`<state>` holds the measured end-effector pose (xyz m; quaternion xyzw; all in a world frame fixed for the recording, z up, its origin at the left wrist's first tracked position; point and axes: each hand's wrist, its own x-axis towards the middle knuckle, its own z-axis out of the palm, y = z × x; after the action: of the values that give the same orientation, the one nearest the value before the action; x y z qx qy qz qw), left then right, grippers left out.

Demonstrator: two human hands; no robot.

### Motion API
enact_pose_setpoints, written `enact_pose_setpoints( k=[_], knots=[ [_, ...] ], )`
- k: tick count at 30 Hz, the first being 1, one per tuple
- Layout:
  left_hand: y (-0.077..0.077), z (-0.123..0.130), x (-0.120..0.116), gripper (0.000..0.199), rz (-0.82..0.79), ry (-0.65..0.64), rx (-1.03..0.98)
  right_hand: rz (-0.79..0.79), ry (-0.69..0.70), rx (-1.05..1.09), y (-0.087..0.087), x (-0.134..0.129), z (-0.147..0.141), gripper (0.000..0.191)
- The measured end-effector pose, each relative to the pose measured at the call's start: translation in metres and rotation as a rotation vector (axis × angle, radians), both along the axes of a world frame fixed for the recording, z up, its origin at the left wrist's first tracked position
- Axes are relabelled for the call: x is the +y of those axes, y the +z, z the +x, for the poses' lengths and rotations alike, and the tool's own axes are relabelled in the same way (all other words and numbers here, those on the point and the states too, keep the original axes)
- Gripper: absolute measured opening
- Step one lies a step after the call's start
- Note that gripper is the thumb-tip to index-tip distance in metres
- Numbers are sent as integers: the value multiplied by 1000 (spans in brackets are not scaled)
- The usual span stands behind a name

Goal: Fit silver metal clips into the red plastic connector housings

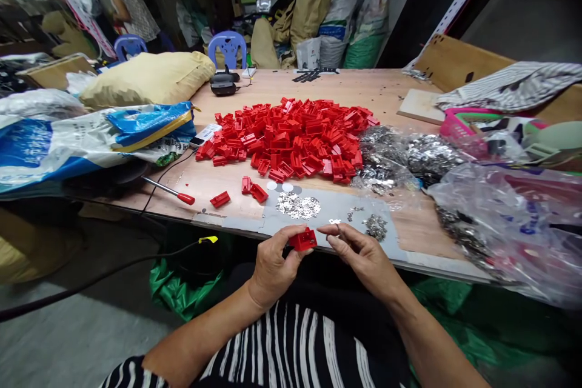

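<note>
Workbench (227, 191); red housing (304, 240) in left hand (276, 264).

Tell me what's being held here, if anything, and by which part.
The left hand holds a red plastic piece by its left end, between thumb and fingers. Whether the right hand pinches anything cannot be told.

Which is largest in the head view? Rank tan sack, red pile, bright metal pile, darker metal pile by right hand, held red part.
1. Red pile
2. Tan sack
3. Bright metal pile
4. Darker metal pile, held red part: too alike to rank
</note>
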<state>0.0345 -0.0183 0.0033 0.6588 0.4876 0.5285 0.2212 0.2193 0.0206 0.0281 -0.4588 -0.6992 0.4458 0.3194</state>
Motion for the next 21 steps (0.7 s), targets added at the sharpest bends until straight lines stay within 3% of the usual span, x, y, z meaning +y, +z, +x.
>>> enact_pose_setpoints(
  k=[3, 8, 17, 21],
  knots=[
    [0, 1, 1, 31, 0, -10, 5, -39, -54, 10, -8, 2, 2, 26],
    [-4, 2, 2, 31, 22, -45, 3, -80, -5, 14, -18, 4, -4, 24],
    [-10, 7, 3, 26, 86, -115, 81, -278, 118, 226, -29, 12, -6, 30],
    [-12, 7, 4, 28, 25, -125, 62, -316, 106, 237, -30, 12, -5, 31]
  ],
)
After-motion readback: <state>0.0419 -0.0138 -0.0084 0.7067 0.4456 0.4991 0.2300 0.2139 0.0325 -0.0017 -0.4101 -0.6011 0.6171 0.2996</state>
